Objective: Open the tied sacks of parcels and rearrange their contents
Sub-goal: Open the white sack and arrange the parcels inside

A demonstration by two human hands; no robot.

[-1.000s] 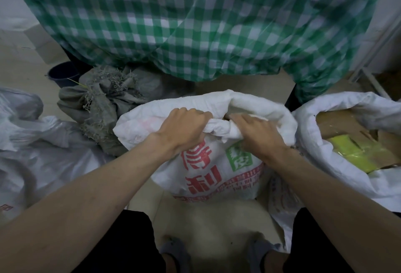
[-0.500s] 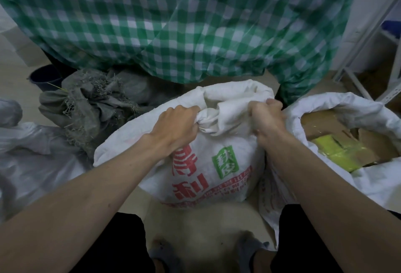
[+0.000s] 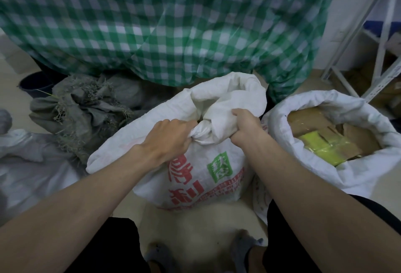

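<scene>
— Where are the person's hands?

— At the centre of the frame, both clamped on the bunched neck of the white printed sack (image 3: 195, 177). The left hand (image 3: 167, 138) grips the twisted knot of cloth from the left; the right hand (image 3: 245, 127) clutches a fold of the same neck just beside it. The two fists sit close together, with only the wad of fabric between them.

— And the sack itself?

— It stands on the pale floor (image 3: 195, 225), lower centre, red and green characters on its near face. Its mouth shows a small dark gap above the knot; what lies inside cannot be made out.

— What is to the right of it?

— A second white sack (image 3: 347, 177), touching the first, its mouth rolled wide open. Brown cardboard parcels (image 3: 308, 120) and a yellow-green packet (image 3: 319, 144) fill it.

— And to the left?

— A grey frayed sack (image 3: 86, 112), tied shut, at middle left, with grey plastic bags (image 3: 28, 164) lower left. Behind everything a green checked tablecloth (image 3: 162, 25) spans the top of the frame, and a white metal shelf frame (image 3: 382, 40) stands at upper right.
</scene>
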